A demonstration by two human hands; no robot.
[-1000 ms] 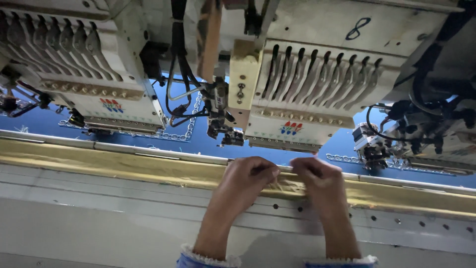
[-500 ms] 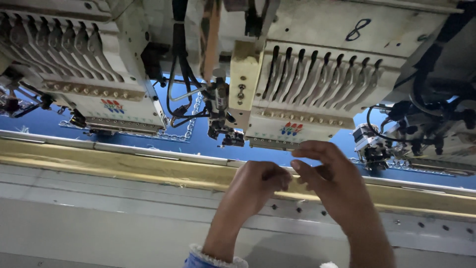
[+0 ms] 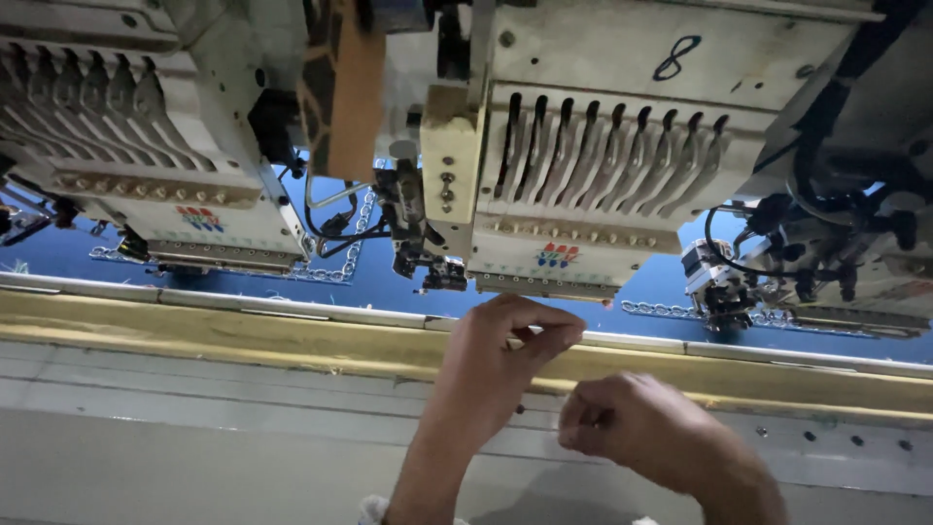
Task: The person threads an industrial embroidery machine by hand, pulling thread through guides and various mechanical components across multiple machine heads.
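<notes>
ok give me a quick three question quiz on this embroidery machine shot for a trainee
1. True or false: the left hand is raised just under the embroidery head.
2. What colour is the fabric under the heads? A red, B blue, C white.
3. Which hand is curled lower, over the grey table?

Key: 1 true. 2 B. 3 the right hand.

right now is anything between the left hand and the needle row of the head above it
Nothing visible. The left hand is raised just below the needle row of the embroidery head, with only open air over the blue fabric between them. The right hand sits lower, off to the side.
</notes>
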